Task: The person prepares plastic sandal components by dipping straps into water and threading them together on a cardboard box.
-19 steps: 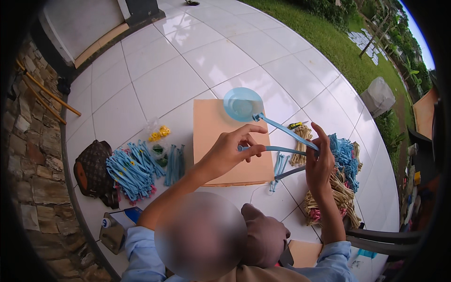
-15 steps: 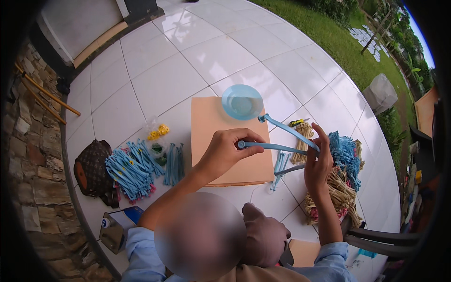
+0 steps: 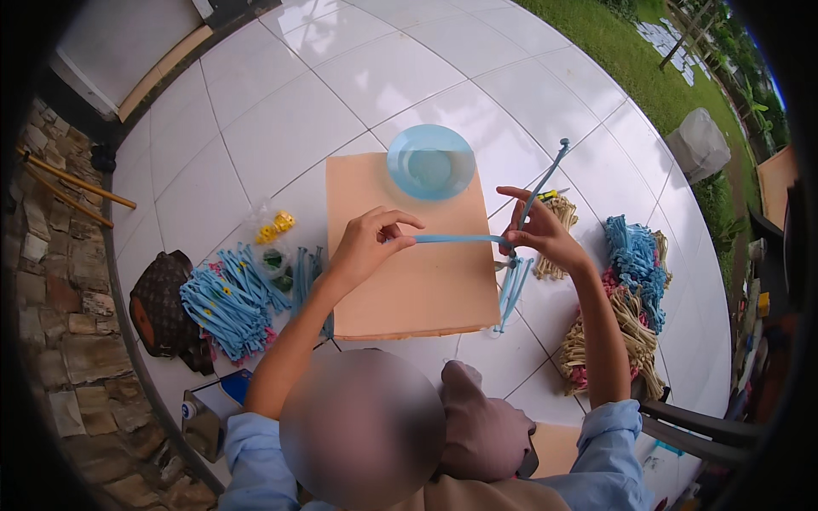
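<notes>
A shallow blue dish (image 3: pixel 431 161) sits at the far edge of a tan board (image 3: pixel 409 281) on the tiled floor (image 3: pixel 281 111); whether it holds anything I cannot tell. Above the board, the left hand (image 3: pixel 368 244) and right hand (image 3: pixel 537 234) pinch a blue strip (image 3: pixel 460 239) taut between closed fingers. More blue strips (image 3: pixel 223 298) are heaped left.

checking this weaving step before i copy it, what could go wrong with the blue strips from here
The left hand and right hand pull one blue strip taut between them; too hard a pull might kink or snap it. The loose strip ends hanging below the right hand's fingers could slip free and undo the crossing. The raised strip swings close to the blue plate on the tan board and might knock it.
</notes>
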`<state>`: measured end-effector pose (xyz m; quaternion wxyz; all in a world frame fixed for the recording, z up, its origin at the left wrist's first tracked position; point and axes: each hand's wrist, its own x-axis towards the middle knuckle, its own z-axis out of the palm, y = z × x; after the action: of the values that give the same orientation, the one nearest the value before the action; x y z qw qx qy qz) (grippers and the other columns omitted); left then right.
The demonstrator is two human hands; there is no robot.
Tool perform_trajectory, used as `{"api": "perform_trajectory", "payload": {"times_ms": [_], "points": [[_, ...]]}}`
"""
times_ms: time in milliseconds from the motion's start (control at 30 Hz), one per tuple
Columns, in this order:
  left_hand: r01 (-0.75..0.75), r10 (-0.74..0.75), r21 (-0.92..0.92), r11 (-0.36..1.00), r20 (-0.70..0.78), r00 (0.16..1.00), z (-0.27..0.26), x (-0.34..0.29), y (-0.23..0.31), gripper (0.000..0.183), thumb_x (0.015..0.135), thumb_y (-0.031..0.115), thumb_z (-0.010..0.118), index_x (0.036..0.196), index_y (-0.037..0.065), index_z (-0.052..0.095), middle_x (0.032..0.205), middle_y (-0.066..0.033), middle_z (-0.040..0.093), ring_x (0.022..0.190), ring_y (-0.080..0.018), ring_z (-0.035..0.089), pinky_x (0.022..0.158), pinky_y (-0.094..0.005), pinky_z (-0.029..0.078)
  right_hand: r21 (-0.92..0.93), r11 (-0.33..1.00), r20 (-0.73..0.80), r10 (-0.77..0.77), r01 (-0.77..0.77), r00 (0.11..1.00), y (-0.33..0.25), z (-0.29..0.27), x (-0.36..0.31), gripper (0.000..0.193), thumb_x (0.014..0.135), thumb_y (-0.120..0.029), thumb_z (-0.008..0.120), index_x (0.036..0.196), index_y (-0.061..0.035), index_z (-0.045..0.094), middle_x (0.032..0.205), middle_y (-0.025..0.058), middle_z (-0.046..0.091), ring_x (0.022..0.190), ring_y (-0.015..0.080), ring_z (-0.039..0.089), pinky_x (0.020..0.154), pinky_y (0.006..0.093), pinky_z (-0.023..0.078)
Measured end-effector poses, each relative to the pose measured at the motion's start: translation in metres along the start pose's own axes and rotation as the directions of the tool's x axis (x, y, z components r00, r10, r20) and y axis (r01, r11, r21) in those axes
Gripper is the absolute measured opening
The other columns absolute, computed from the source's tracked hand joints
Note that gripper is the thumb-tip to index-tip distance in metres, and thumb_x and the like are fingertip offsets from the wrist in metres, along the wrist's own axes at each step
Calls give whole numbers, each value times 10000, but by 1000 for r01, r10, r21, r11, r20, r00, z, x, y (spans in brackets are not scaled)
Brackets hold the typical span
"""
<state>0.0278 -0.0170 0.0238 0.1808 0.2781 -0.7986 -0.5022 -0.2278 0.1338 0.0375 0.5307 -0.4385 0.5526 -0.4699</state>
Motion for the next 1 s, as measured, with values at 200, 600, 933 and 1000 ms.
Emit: {"api": "perform_trajectory", "payload": {"times_ms": [200, 600, 933, 1000], "points": [[-220, 131, 292, 931, 294, 947, -9, 15, -3, 393, 809, 62, 615, 1148, 259, 632, 773, -35, 390, 726, -143, 429, 666, -265, 405, -203, 977, 41, 73, -63, 996, 8, -9, 26, 808, 776, 35, 654, 1415, -131, 189, 869, 63, 514, 803, 173, 639, 729, 316, 541], [-479, 223, 529, 700, 476, 851, -9, 24, -8, 473, 844, 111, 525, 1215, 404, 552, 832, -68, 366, 805, -219, 464, 720, -316, 420, -315, 944, -24, 95, -98, 995, 9, 0, 29, 790, 772, 34, 628, 1393, -135, 169, 886, 109, 556, 726, 168, 633, 598, 294, 514], [-456, 196, 521, 721, 477, 857, -12, 27, -7, 487, 838, 68, 514, 1208, 379, 570, 814, -67, 360, 798, -218, 466, 728, -304, 425, -270, 956, -8, 113, -111, 994, 11, -5, 38, 803, 782, -7, 654, 1394, -140, 153, 899, 109, 530, 747, 182, 637, 586, 291, 542], [-459, 205, 522, 719, 472, 857, -12, 27, -7, 489, 827, 63, 514, 1206, 365, 575, 813, -68, 362, 799, -218, 468, 727, -305, 425, -272, 954, 2, 132, -126, 991, 11, -6, 39, 804, 784, -15, 658, 1395, -141, 151, 892, 104, 527, 744, 179, 637, 582, 288, 540]]}}
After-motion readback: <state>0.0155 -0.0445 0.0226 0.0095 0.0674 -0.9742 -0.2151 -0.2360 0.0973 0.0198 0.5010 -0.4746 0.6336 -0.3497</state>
